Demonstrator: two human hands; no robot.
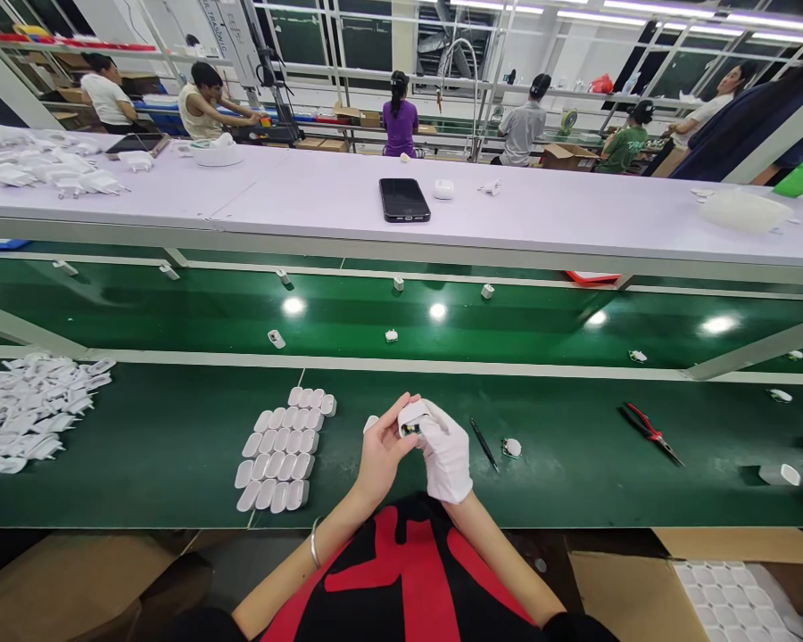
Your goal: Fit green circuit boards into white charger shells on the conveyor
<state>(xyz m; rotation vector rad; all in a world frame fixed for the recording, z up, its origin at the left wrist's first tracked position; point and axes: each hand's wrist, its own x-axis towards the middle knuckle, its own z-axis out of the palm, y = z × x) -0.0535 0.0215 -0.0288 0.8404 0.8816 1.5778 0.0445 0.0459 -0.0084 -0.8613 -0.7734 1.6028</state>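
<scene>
Factory line: green bench (174,481) in front, w/ a glossy green belt (348,312) behind it & a pale shelf (294,201) above. Left hand (380,453), bare w/ a bracelet (314,542) on the wrist, is curled round a white plug housing (413,415), thumb on top. Right hand (447,459), in a white glove, is closed on the same piece from the other side. Housing sits between the 2 hands, over the bench's near part, centre of view. Sth dark shows at its underside, too small to tell. Just left: rows of white shells (282,450) laid flat. Far left: loose pile of white parts (27,419). Right of the hands: black tweezers (484,443), 1 small white piece (511,448), then red-handled cutters (650,433) well apart. Phone (404,199) lies on the shelf. Other workers at benches in the bkgd.
</scene>
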